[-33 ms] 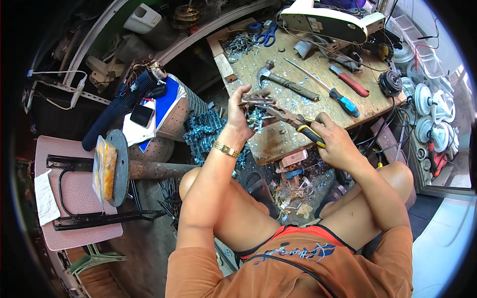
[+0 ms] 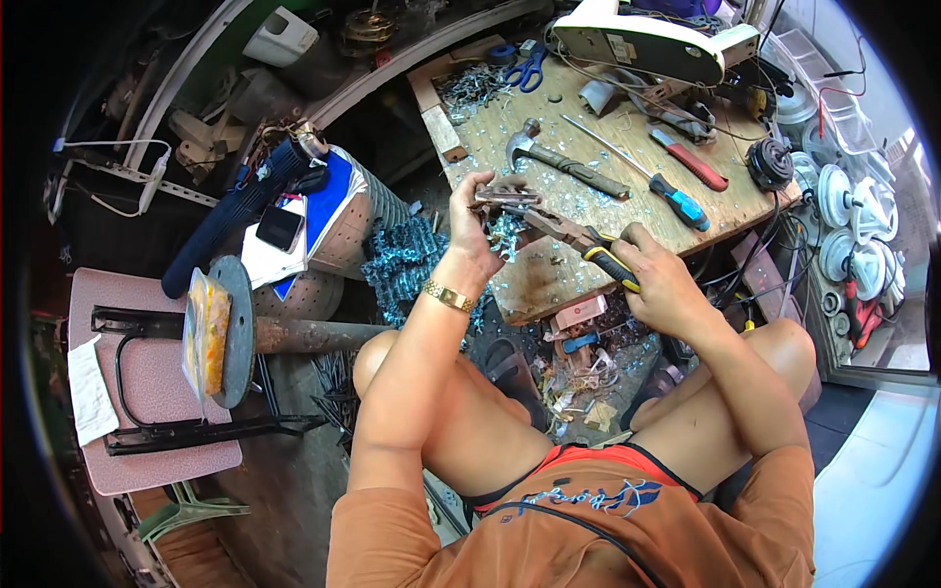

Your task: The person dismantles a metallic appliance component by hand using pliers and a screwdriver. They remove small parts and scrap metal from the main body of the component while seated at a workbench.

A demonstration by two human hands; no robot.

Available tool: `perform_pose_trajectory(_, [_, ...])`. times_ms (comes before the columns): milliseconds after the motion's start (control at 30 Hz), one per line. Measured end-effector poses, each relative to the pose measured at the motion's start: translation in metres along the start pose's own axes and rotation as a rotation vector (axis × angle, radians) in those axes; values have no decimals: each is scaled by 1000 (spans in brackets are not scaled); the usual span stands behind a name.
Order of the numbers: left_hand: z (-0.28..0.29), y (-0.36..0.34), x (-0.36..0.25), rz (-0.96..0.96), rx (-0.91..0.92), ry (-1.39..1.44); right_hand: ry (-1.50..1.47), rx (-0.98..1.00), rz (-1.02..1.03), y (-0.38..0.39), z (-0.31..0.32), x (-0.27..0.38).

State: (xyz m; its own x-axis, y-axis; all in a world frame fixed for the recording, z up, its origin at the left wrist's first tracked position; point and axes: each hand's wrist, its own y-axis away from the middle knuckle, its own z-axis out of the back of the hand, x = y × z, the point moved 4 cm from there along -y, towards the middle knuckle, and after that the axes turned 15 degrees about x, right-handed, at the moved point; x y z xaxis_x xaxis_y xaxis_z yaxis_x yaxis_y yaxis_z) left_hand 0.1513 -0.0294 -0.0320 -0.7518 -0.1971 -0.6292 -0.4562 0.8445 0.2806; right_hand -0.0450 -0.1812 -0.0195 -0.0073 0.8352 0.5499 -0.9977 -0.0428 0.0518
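Observation:
My right hand (image 2: 662, 269) is closed round the black and yellow handles of a pair of pliers (image 2: 573, 235). The jaws of the pliers point left and meet a small metal part (image 2: 508, 196), which my left hand (image 2: 473, 225) grips between thumb and fingers. Bluish shreds (image 2: 505, 233) hang from the underside of that part. Its exact kind is hard to make out, as fingers and jaws cover some of it. Both hands are above the near left edge of a wooden workbench (image 2: 539, 279). Just beyond them a claw hammer (image 2: 569, 169) lies on the bench.
A blue-handled screwdriver (image 2: 676, 201), a red utility knife (image 2: 691, 162) and blue scissors (image 2: 527, 71) lie on the bench among blue chips. Teal scrap (image 2: 400, 260) is heaped left of my left forearm. White plastic parts (image 2: 838, 196) are stacked at the right. A pink chair (image 2: 132, 304) stands left.

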Motion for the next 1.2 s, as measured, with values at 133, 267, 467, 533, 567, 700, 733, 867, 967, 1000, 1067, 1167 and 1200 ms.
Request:
perform_pose_trajectory(133, [10, -10, -5, -207, -36, 48, -54, 8, -41, -4, -4, 5])
perform_pose_trajectory(267, [9, -16, -12, -360, -96, -94, -58, 28, -86, -6, -5, 11])
perform_pose_trajectory(467, [-10, -8, -40, -825, -111, -761, -5, 24, -172, -4, -7, 27])
perform_pose_trajectory(533, [-17, -5, -41, -857, -98, -837, -50, 78, -183, -3, -8, 29])
perform_pose_trajectory(567, [-19, -3, -40, -876, -134, -903, -49, 77, -184, -2, -11, 29])
perform_pose_trajectory(700, [-39, 10, -45, -1218, -248, -1631, -280, 127, -116, -2, -23, 33])
perform_pose_trajectory(733, [-37, 12, -44, -1129, -253, -1635, -321, 144, -96, -1, -20, 35])
perform_pose_trajectory(867, [-29, 3, -41, -674, -39, -893, -233, 81, -106, 9, -10, 33])
perform_pose_trajectory(967, [-40, 14, -45, -818, -117, -1372, -44, 30, -205, 9, 4, 31])
perform_pose_trajectory(1000, [-56, 20, -42, -929, -127, -1691, -16, -34, -184, 10, 5, 25])
perform_pose_trajectory(1067, [-63, 21, -43, -908, -85, -1807, 4, -51, -193, 12, 14, 23])
perform_pose_trajectory(1167, [-53, 18, -44, -870, -23, -1872, -9, -38, -187, 13, 28, 24])
perform_pose_trajectory(1200, [-34, 10, -45, -770, -46, -1528, -11, -65, -120, 12, 31, 24])
